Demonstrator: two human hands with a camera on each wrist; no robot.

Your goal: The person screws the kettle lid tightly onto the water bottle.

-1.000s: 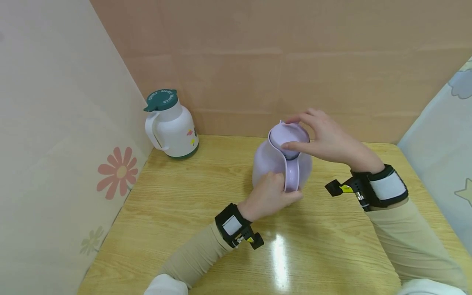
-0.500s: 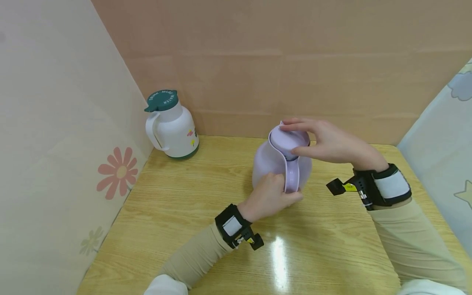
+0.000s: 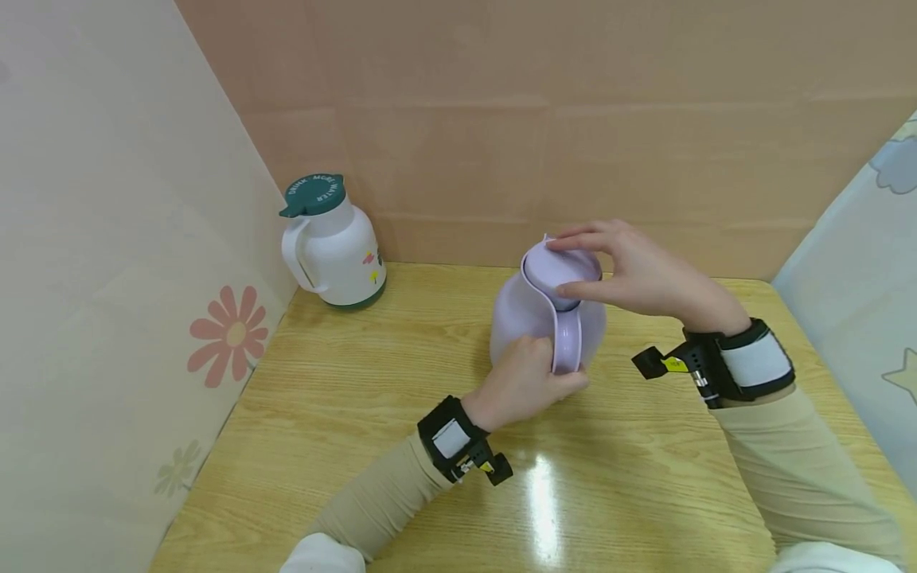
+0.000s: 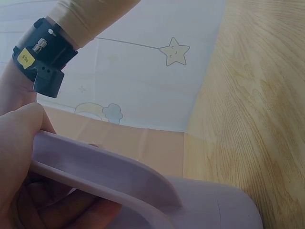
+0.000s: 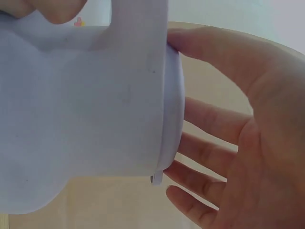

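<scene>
Two hands on the lilac jug (image 3: 533, 314): my left hand (image 3: 519, 380) grips its handle (image 3: 566, 342), fingers curled round it; my right hand (image 3: 637, 270) pinches the lid (image 3: 562, 267) at its rim, thumb and fingertips. Jug upright on wooden table (image 3: 372, 414), between my hands. White jug with green lid (image 3: 333, 243) well off beyond my left hand.

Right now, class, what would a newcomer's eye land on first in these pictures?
The rounded lilac plastic jug at the middle of the wooden table, with the left hand gripping its handle and the right hand pinching its lid. Next, the white jug with a dark green lid in the far left corner.
</scene>
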